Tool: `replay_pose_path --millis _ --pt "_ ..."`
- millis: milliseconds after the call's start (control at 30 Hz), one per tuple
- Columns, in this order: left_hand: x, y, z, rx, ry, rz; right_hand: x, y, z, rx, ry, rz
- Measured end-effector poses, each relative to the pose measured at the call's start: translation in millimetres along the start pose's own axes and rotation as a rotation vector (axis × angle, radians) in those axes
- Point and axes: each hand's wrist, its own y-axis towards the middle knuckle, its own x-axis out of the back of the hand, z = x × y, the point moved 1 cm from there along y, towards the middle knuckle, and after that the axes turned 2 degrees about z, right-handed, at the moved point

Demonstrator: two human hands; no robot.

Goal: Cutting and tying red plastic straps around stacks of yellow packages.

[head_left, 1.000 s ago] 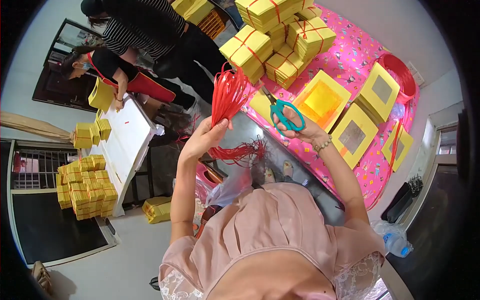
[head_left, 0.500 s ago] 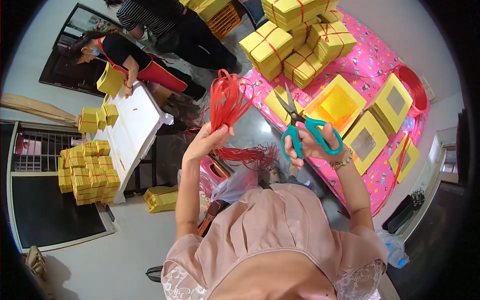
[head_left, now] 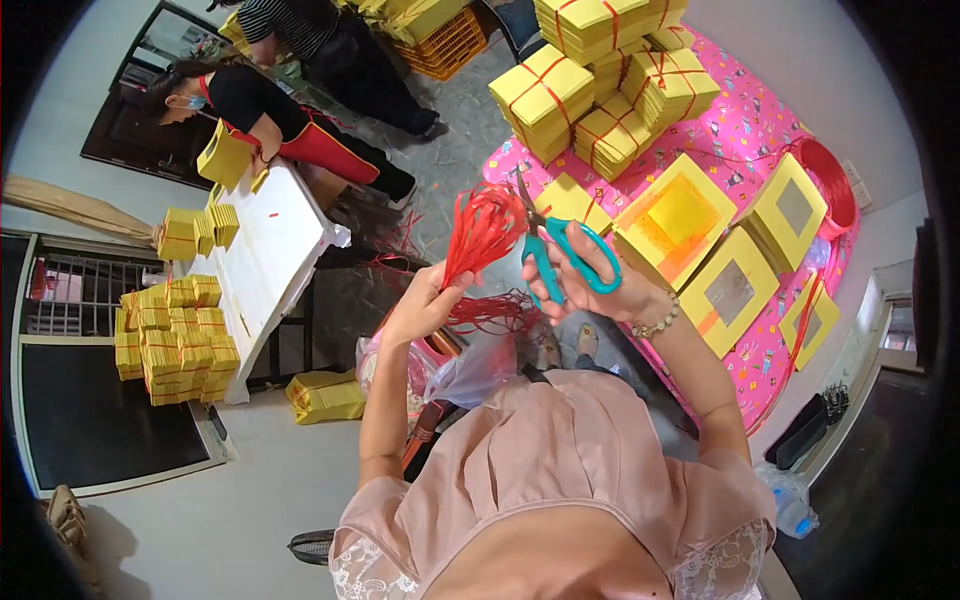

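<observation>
My left hand [head_left: 432,303] is closed round a bundle of red plastic strips [head_left: 484,228], looped at the top, with loose ends hanging below the fist. In my right hand [head_left: 625,288] is a pair of scissors [head_left: 575,258] with teal handles, fingers through the loops. The dark blades point up and lie right beside the looped top of the bundle; whether they touch the strips I cannot tell. Below the bundle, the loose ends [head_left: 490,312] spread to the right.
At right, a table with a pink patterned cloth [head_left: 750,360] bears tied stacks of yellow paper [head_left: 545,95], yellow sheets [head_left: 735,285] and a red strip coil [head_left: 828,180]. A white table [head_left: 255,240] with yellow bundles [head_left: 180,345] stands left. Two people work beyond it. Plastic bags [head_left: 475,365] lie below my hands.
The scissors have moved left, up to the loops of the bundle, and their blades are closer together. My left hand has shifted slightly right, and the bundle now leans right.
</observation>
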Motion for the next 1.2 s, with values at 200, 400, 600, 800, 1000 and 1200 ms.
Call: replay_pose_path --millis 200,400,600,800,1000,1200 --pt "-4 -3 10 0.008 0.027 -0.067 -2 5 -10 0.075 -0.028 -0.042" --pt "-5 -6 20 -0.024 -0.058 -0.112 -3 -1 -13 0.063 -0.047 -0.134" --pt "-3 -9 26 0.018 -0.207 -0.061 3 -12 -20 0.218 -0.003 0.172" --pt "7 -11 46 0.145 -0.840 0.316 7 -15 -18 0.085 -0.202 0.294" --pt "11 -10 50 0.145 -0.871 0.400 11 -4 -18 0.076 -0.176 0.362" --pt "10 -11 43 0.170 -0.841 0.432 13 2 -14 0.108 -0.166 0.360"
